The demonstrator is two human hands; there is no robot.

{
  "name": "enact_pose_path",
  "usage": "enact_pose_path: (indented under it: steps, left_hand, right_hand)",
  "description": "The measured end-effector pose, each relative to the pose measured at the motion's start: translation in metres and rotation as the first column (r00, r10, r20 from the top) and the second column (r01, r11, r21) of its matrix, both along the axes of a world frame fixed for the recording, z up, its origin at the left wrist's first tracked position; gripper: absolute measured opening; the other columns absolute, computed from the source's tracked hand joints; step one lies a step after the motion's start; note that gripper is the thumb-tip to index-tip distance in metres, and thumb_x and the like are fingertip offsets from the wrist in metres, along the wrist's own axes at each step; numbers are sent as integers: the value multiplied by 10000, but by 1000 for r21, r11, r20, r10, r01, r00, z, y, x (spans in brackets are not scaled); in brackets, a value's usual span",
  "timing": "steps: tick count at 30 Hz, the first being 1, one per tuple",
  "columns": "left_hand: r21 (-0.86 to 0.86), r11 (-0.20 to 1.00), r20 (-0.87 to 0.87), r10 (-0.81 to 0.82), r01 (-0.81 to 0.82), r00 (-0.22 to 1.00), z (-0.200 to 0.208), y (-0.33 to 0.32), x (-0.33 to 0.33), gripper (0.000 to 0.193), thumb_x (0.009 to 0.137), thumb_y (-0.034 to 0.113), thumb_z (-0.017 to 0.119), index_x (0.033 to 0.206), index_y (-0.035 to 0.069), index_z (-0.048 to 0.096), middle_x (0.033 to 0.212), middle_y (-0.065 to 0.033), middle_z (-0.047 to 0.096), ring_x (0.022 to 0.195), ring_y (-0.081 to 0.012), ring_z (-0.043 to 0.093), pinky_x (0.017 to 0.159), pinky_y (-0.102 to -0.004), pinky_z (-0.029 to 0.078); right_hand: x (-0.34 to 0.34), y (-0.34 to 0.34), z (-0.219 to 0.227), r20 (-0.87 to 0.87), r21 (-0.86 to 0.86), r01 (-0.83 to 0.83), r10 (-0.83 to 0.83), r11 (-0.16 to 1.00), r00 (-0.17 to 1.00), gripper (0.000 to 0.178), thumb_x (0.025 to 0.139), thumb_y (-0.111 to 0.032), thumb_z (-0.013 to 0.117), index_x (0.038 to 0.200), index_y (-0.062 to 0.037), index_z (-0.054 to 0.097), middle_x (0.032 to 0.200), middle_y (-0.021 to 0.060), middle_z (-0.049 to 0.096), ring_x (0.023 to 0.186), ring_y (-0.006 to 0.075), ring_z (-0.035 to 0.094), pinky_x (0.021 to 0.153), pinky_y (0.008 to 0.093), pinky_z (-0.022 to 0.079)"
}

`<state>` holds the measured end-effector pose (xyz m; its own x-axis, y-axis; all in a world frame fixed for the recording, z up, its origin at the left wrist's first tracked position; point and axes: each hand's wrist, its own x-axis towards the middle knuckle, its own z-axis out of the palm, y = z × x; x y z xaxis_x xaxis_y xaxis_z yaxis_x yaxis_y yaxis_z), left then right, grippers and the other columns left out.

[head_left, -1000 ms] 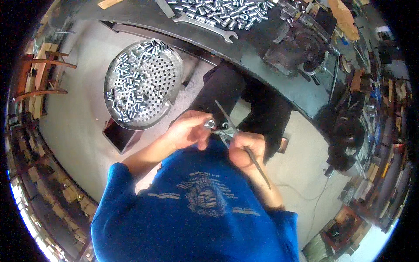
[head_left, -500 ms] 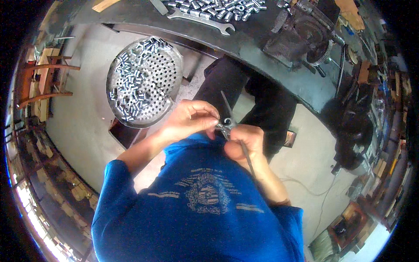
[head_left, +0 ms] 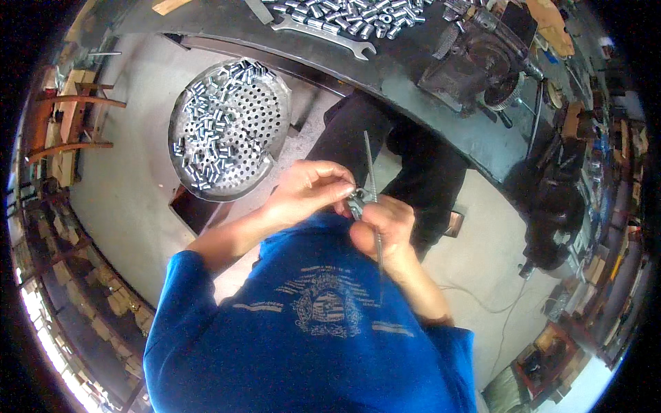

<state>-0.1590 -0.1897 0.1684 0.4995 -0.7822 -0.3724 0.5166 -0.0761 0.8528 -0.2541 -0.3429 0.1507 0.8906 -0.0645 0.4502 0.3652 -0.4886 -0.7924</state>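
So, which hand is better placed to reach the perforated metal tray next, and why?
Probably the left hand: it is nearer the perforated metal tray, which lies to the person's left. The right hand is farther off and grips a thin rod. The left seems occupied too.

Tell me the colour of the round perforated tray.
The round perforated tray is silvery grey, best seen in the head view.

The left hand (head_left: 311,187) pinches; the right hand (head_left: 390,224) curls closed just beside it; 2 bare forearms (head_left: 235,232) angle inward.
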Motion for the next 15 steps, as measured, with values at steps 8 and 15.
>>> enact_pose_path:
  steps: [8, 15]
  left_hand:
    - [-119, 991, 108, 73, -60, 991, -3, -2, -6, 137, 858, 106, 580, 941, 1, 549, 750, -35, 573, 707, -121, 597, 633, -241, 481]
    - [-89, 996, 26, -10, 12, 1000, -9, -9, -10, 135, 825, 93, 619, 898, 5, 546, 797, -48, 575, 652, -125, 594, 584, -233, 485]
  right_hand:
    - [-7, 6, 11, -409, 693, 156, 205, 704, 889, 302, 744, -131, 624, 531, -39, 430, 596, 23, 524, 543, 106, 485, 489, 260, 358]
    - [-4, 10, 7, -307, 506, 93, 78, 858, 948, 306, 754, -92, 624, 529, -37, 424, 536, 39, 503, 489, 104, 463, 445, 259, 358]
